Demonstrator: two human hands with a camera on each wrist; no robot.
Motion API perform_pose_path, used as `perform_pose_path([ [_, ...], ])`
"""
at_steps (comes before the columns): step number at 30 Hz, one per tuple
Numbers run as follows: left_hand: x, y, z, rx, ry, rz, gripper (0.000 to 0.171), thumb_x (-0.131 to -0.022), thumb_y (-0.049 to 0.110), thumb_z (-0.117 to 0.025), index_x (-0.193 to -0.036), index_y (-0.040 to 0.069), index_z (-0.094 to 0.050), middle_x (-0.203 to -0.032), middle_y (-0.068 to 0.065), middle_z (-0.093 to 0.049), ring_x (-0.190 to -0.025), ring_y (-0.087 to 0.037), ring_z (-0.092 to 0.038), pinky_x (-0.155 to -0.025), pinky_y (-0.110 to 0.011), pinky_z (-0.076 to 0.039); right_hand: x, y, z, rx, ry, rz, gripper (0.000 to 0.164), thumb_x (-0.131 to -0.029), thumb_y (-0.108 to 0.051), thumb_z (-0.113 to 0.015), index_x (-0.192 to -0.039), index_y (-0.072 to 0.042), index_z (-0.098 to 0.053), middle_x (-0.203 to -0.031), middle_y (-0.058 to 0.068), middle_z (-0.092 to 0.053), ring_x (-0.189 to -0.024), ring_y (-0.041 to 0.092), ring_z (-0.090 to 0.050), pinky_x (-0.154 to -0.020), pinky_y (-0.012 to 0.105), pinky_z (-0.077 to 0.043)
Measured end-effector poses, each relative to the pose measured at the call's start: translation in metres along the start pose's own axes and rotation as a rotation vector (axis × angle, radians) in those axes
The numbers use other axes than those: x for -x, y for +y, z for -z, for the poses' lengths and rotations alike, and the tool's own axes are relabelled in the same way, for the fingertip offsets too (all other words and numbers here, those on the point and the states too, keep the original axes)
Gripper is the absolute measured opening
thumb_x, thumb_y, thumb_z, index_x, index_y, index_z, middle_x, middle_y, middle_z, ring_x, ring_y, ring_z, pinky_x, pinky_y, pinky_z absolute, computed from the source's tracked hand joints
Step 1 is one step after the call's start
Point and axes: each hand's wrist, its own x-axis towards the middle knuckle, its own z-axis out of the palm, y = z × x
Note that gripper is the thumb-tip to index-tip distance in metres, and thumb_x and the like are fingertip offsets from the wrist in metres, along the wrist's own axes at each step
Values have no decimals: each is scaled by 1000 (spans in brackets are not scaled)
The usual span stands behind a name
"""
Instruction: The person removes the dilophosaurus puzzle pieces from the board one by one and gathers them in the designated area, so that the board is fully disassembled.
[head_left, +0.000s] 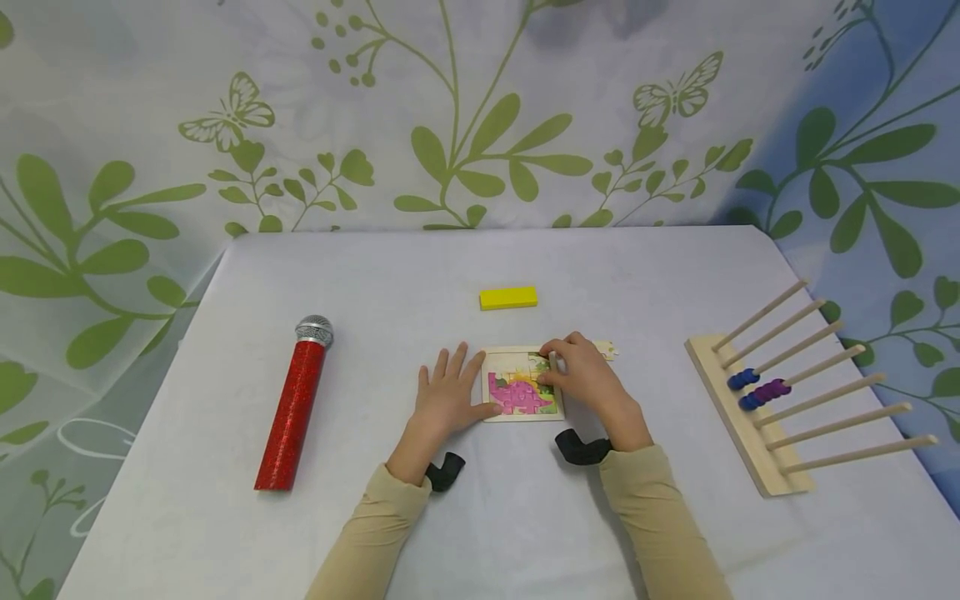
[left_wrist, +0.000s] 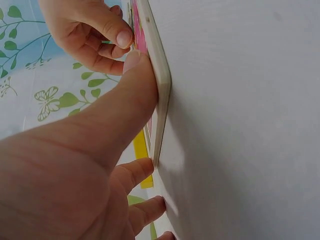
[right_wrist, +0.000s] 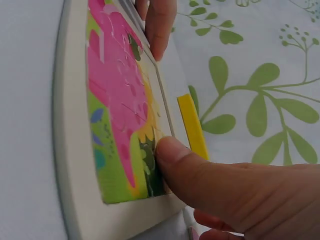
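A small jigsaw puzzle (head_left: 517,396) with a pink dinosaur picture lies in a pale wooden frame (right_wrist: 75,125); bare wood shows at its upper left. My left hand (head_left: 447,396) rests at the frame's left side, fingers spread, thumb on the lower left edge. Over the puzzle's right side is my right hand (head_left: 588,375), its fingers bent. The right thumb (right_wrist: 175,155) lies on a dark green puzzle piece (right_wrist: 149,165) near the frame's edge, and the fingertips below it are mostly hidden. Partly behind the right hand lie loose puzzle pieces (head_left: 606,348).
A yellow block (head_left: 508,298) lies beyond the puzzle. To the left is a red microphone (head_left: 294,404) with a silver head. At the right stands a wooden peg rack (head_left: 742,417) with blue and purple beads on its long pegs. Leaf-patterned cloth (head_left: 480,108) hangs behind the white table.
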Motion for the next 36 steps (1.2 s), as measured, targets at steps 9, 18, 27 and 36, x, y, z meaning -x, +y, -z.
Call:
perform_pose_path([
  [9, 0, 1, -1, -5, 1, -1, 87, -75, 55, -63, -144, 18, -26, -150, -9, -15, -135, -34, -9, -102, -57, -11, 1, 1, -2, -37, 37, 36, 34, -77, -19, -72, -104, -7, -55, -101, 14, -46, -89, 28, -42, -78, 41, -39],
  [18, -2, 0, -3, -1, -3, 0, 86, -76, 54, -63, -144, 18, -26, -150, -9, -14, -135, -34, -9, -103, -57, -11, 0, 0, 0, -107, 22, 55, 37, -76, -12, -73, -106, -1, -55, -100, 10, -54, -87, 24, -47, -78, 37, -41],
  [27, -2, 0, -3, -2, -12, 8, 87, -75, 55, -63, -145, 19, -24, -150, -8, -12, -135, -33, -7, -103, -57, -10, 1, 3, 10, -141, 7, 23, 39, -78, -15, -72, -112, -1, -59, -105, 12, -56, -93, 27, -51, -80, 40, -43],
  [36, -2, 0, -2, 18, -2, 8, 86, -75, 53, -65, -144, 18, -25, -150, -9, -13, -135, -33, -7, -103, -57, -9, 19, 61, 46, -289, 136, -79, 47, -86, -24, -63, -125, -2, -51, -120, 18, -51, -95, 32, -51, -73, 40, -43],
])
